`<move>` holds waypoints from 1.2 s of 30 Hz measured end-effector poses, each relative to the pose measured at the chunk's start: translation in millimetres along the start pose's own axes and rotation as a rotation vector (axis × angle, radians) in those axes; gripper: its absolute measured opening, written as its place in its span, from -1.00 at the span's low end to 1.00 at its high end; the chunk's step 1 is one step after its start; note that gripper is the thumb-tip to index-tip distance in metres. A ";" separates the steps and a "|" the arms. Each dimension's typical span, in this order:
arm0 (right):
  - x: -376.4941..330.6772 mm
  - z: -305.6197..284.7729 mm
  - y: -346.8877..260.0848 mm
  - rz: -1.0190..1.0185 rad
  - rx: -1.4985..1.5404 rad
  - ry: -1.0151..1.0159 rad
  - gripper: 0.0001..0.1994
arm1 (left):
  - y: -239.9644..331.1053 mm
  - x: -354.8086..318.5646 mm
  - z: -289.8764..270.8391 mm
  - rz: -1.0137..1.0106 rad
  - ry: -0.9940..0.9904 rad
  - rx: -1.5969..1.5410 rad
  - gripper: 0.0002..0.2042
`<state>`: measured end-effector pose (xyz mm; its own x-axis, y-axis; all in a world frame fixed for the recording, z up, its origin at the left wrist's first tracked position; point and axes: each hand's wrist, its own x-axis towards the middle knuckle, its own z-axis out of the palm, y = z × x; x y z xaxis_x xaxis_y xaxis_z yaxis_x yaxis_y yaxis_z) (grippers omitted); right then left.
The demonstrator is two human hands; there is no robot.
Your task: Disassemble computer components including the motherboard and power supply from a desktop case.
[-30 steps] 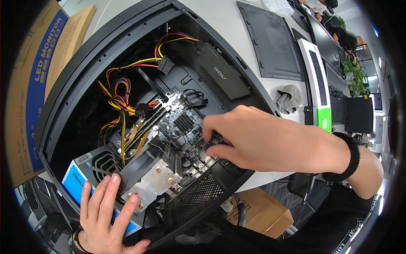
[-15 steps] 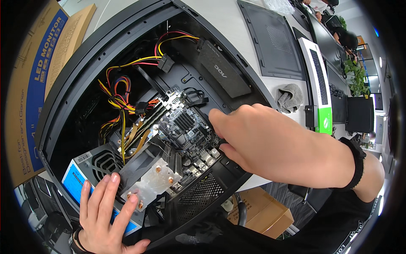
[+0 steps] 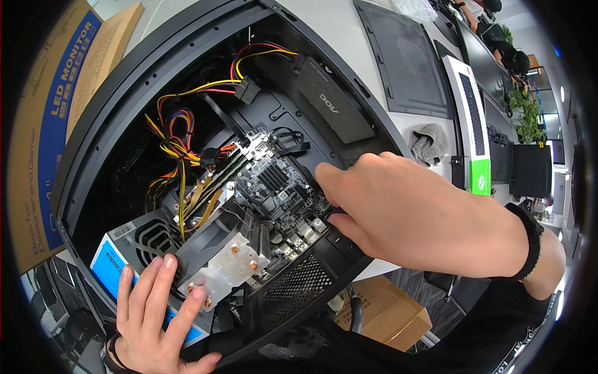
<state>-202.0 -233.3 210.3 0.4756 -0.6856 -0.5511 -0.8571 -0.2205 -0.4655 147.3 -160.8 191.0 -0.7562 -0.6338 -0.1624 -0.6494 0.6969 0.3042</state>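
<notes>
Office bench (image 3: pixel 349 37) is carrying an opened computer case (image 3: pixel 124 81); right hand (image 3: pixel 411 212) is pinching something unclear beside the motherboard (image 3: pixel 274 181), left hand (image 3: pixel 156 311) spreading flat by the cooler (image 3: pixel 224 262); cables (image 3: pixel 180 137) lying loose, side panel off.

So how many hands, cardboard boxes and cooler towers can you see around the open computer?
Hands: 2, the left hand and the right hand
Cardboard boxes: 2, one at the left, one below the desk
Cooler towers: 1
Total: 5

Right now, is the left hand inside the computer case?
No, the left hand rests flat outside, on the power supply at the computer case edge.
</notes>
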 end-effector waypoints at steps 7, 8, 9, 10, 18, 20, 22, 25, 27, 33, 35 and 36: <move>2.0 0.6 -0.2 0.003 -0.007 0.012 -0.80 | 0.0 6.9 -2.1 0.044 0.044 0.019 -0.29; 2.0 0.7 -0.1 0.013 -0.013 0.007 -0.80 | -0.2 7.2 -2.0 0.045 0.044 0.020 -0.29; 1.9 1.0 -0.1 0.015 -0.015 0.010 -0.79 | 0.0 7.1 -2.2 0.045 0.043 0.021 -0.29; 2.0 1.4 0.1 0.016 -0.018 0.012 -0.79 | 0.0 7.0 -2.2 0.044 0.043 0.021 -0.29; 3.7 4.4 0.2 0.004 -0.082 0.028 -0.78 | 1.0 6.3 -2.2 0.038 0.046 0.026 -0.29; 3.7 3.9 -0.3 0.014 -0.074 0.018 -0.78 | 0.8 6.5 -2.1 0.040 0.045 0.027 -0.29; 3.3 2.7 -0.6 0.022 -0.060 0.005 -0.79 | 0.3 6.6 -2.5 0.041 0.042 0.030 -0.29; 1.9 0.8 -0.4 0.002 -0.015 -0.016 -0.80 | 0.5 6.3 -2.5 0.036 0.039 0.033 -0.29; 2.3 0.5 0.2 0.005 0.010 -0.037 -0.81 | 0.7 6.0 -2.4 0.030 0.031 0.034 -0.29; 3.3 -1.7 2.1 -0.008 0.040 -0.090 -0.83 | 0.3 5.2 -1.5 0.024 0.030 0.032 -0.29; 3.3 -2.1 2.9 0.006 0.074 -0.106 -0.83 | 0.5 5.1 -1.5 0.023 0.026 0.034 -0.29; 3.2 -1.8 3.4 0.024 0.102 -0.114 -0.83 | 0.8 5.1 -1.6 0.022 0.022 0.037 -0.28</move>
<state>-203.8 -237.5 208.1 0.4796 -0.6055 -0.6351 -0.8467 -0.1292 -0.5161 143.2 -164.0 191.8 -0.7684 -0.6255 -0.1352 -0.6358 0.7221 0.2726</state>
